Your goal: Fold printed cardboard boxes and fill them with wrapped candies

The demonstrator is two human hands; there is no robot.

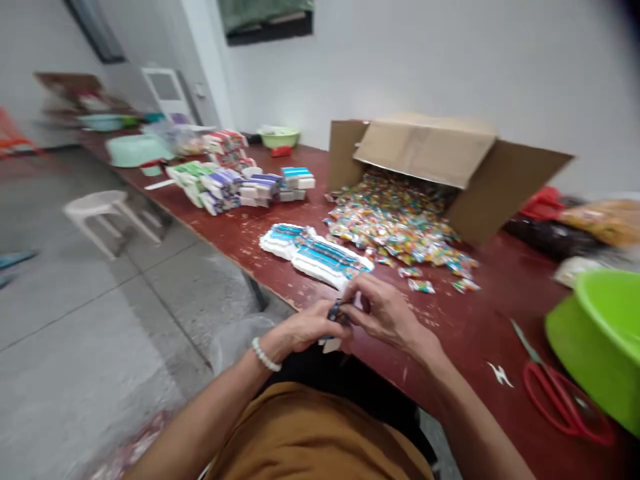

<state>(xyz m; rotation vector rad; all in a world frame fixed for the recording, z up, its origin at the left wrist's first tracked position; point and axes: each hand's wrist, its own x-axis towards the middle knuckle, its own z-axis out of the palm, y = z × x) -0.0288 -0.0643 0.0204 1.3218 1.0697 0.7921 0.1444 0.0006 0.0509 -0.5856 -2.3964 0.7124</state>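
Left hand [309, 327]: its fingers curl round and grip a small packet [337, 312], the thumb lying toward the packet's near side; a pale beaded bracelet [266, 355] circles the wrist.
Right hand [384, 310]: thumb and bent fingers close on the same packet from the right, the tips partly hidden.
Packet in hand: between the two sets of fingers, above the near table edge, dark and patterned; a white flap [331, 345] shows just below the left fingers. The rest is too covered to make out.
Blue-and-white packs [325, 258]: lined up side by side just beyond the fingers, the near end close to the right fingertips.
Wrapped sweets [390, 217]: a heap beyond and to the right of the fingers, spilling out of a cardboard box [427, 150] on its side, flaps spread.
Stacked packs [227, 183]: farther off, left of the fingers, in green, purple and red groups.
Scissors [567, 400]: well to the right of the fingers, red handles nearest the person, beside a bright green basin [590, 347].
White scrap [500, 375]: between the fingers and the scissors, flat on the red-brown table [470, 333].
Stool [103, 203]: on the floor, well left of the fingers.
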